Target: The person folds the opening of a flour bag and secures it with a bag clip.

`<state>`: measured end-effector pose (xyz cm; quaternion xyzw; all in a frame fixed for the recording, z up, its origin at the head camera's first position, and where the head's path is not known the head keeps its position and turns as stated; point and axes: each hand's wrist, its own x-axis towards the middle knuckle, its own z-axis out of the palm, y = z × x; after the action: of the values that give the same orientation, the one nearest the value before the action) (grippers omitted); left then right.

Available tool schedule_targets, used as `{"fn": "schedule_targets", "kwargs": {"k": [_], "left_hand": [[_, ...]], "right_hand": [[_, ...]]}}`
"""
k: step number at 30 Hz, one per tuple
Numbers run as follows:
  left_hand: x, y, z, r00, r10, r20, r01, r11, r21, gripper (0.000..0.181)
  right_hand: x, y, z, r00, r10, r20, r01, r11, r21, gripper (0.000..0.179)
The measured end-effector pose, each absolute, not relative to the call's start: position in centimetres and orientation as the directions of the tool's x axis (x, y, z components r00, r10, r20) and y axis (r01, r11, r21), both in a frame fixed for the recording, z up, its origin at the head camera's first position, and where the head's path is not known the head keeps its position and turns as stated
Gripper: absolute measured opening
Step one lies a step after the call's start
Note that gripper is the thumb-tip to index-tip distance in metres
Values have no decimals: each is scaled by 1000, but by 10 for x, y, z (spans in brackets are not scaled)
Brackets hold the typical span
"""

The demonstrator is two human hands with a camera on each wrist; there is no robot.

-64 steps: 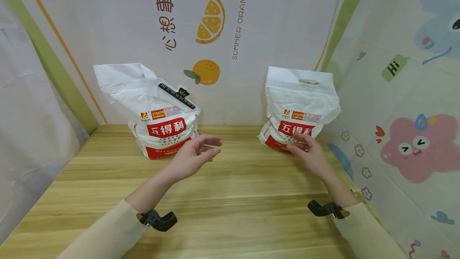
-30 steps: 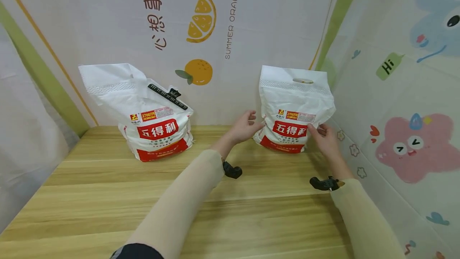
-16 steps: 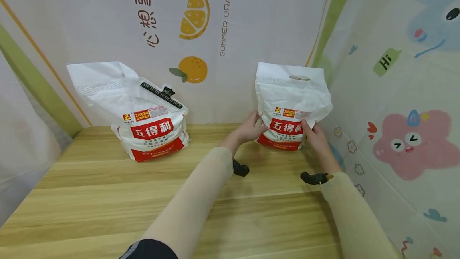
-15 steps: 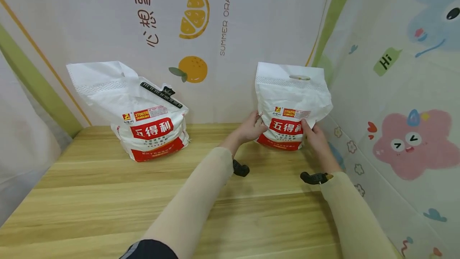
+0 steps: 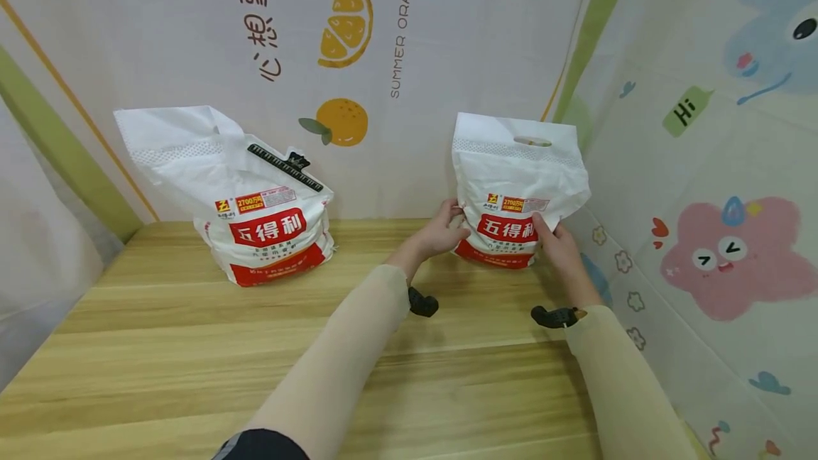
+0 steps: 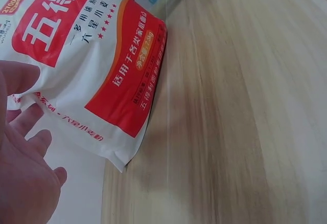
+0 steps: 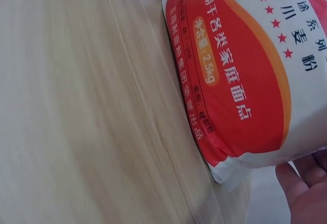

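In the head view, a white-and-red flour bag (image 5: 501, 172) with a handle slot stands upright at the back right of the table. My left hand (image 5: 441, 231) is at its left side, thumb at the lower front edge. The left wrist view shows that hand's fingers (image 6: 41, 142) spread and loosely bent beside the bag. My right hand (image 5: 557, 243) holds the bag's right side, thumb across the front and other fingers mostly hidden. In the right wrist view, part of this hand (image 7: 309, 193) shows below the bag's side.
A second flour bag (image 5: 262, 233), its top folded over and held by a black piano-patterned clip (image 5: 284, 165), stands at the back left. The wooden table (image 5: 192, 368) meets a printed curtain (image 5: 409, 148) behind and another curtain (image 5: 722, 162) at the right.
My left hand has crossed from beside the left bag to the right one, then eased back slightly. My right hand has closed on that bag's side. The view has turned a little right.
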<state>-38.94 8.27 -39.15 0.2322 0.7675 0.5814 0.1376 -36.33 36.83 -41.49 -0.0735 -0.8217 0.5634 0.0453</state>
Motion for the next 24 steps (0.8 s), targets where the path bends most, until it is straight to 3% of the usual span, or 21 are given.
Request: {"fn": "schedule_targets", "kwargs": {"k": [10,24], "left_hand": [[-380,68,-393,-854,513,89,220,200,955,70],[-365,40,-399,-841,521,144,304,235,923,65]], "right_hand": [[-354,364,-411,-993,116,16,40,465,-885,94],[-338,351,-412,-997,59,46,-10,503,-864,87]]}}
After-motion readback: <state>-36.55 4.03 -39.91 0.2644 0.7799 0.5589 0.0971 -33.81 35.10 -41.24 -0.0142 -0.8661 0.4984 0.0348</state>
